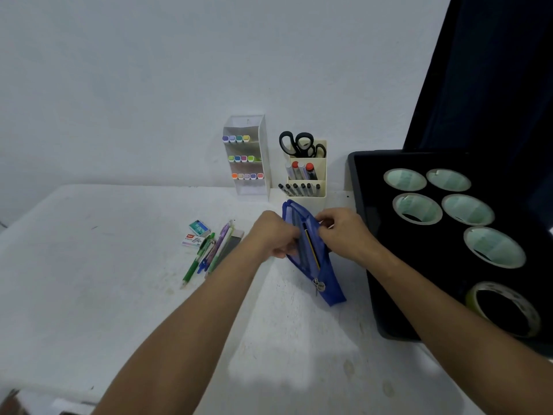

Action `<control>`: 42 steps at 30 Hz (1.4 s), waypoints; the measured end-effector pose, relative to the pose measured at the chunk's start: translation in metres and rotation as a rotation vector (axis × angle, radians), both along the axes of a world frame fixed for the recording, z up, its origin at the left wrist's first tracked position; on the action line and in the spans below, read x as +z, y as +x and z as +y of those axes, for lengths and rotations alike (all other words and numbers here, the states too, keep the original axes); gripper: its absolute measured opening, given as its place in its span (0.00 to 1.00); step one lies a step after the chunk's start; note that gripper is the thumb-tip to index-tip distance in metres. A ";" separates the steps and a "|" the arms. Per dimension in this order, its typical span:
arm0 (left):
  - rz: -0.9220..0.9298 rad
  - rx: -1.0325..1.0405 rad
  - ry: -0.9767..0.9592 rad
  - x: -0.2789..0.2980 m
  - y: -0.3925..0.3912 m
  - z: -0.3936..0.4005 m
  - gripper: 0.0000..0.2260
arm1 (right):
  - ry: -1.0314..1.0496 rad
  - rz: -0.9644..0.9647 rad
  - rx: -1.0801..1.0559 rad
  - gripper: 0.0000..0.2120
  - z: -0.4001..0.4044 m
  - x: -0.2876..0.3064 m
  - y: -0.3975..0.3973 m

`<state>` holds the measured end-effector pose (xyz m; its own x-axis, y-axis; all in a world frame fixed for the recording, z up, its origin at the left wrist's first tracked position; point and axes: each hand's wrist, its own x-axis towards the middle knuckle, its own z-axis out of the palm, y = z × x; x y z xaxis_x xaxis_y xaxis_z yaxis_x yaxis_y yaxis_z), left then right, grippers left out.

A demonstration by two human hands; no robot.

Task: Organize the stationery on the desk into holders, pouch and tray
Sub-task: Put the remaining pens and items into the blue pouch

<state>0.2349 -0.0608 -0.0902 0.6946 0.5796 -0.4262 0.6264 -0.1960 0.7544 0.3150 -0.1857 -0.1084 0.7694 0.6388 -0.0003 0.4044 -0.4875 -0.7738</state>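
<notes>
Pen pile (209, 250) left; tray (363, 187) right.

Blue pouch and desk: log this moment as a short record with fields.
pouch: blue pouch, unzipped, a pencil visible inside
left hand: grips pouch's left edge
right hand: pinches pouch's right edge
loose items: pens and pencils, two small boxes left of the pouch
clear holder: three rows of markers
cream holder: scissors, markers, pens
black tray: six tape rolls

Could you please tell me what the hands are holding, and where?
Both hands, left and right, grip the blue fabric zip pouch at its open top edges.
</notes>
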 end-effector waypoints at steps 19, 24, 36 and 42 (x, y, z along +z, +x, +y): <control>0.221 -0.158 0.662 -0.036 -0.020 0.050 0.10 | -0.002 -0.031 -0.010 0.13 0.002 -0.009 0.003; 0.290 -0.273 0.747 -0.051 -0.032 0.046 0.09 | 0.003 -0.048 -0.010 0.13 0.002 -0.009 0.003; 0.285 -0.173 0.719 -0.037 -0.030 0.038 0.09 | -0.003 -0.047 0.022 0.11 0.002 -0.009 0.001; 0.106 -0.027 0.471 0.007 -0.021 0.037 0.13 | -0.001 -0.024 -0.002 0.13 0.003 -0.010 0.002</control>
<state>0.2138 -0.0240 -0.0836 0.6788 0.7090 -0.1909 0.6850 -0.5179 0.5124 0.3172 -0.1832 -0.1187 0.7705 0.6372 0.0176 0.4221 -0.4893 -0.7632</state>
